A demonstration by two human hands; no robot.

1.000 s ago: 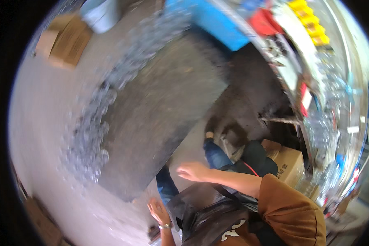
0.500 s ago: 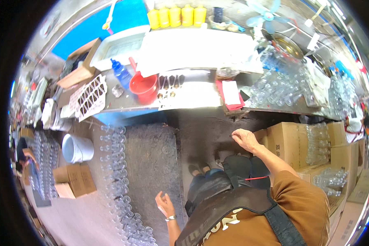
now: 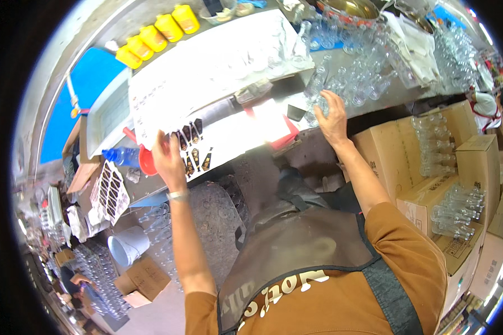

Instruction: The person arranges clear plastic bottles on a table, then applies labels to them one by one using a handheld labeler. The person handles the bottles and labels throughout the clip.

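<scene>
My left hand (image 3: 169,159) is over the front of the workbench, fingers stretched out and slightly apart, holding nothing I can make out. It partly covers a red bucket (image 3: 146,162) and is beside a white sheet with black-and-gold decals (image 3: 194,158). Fingers spread, my right hand (image 3: 333,120) hovers at the bench edge, close to a cluster of clear glass bottles (image 3: 363,81). Whether it touches the nearest bottle I cannot tell. Between the hands lies a red pad (image 3: 285,137) with white paper on it. A brightly lit white board (image 3: 223,61) stretches behind.
A blue squeeze bottle (image 3: 121,156) lies by the bucket. Yellow bottles (image 3: 169,28) line the back. At right, cardboard boxes (image 3: 383,153) stand with glass bottles on them. On the left floor are a white bucket (image 3: 128,245), an opened carton (image 3: 145,279) and rows of glass bottles (image 3: 95,273).
I have come closer to the bench, and the view has turned. Both hands have risen from beside my body to the bench edge, the left near the bucket, the right near the bottles.
</scene>
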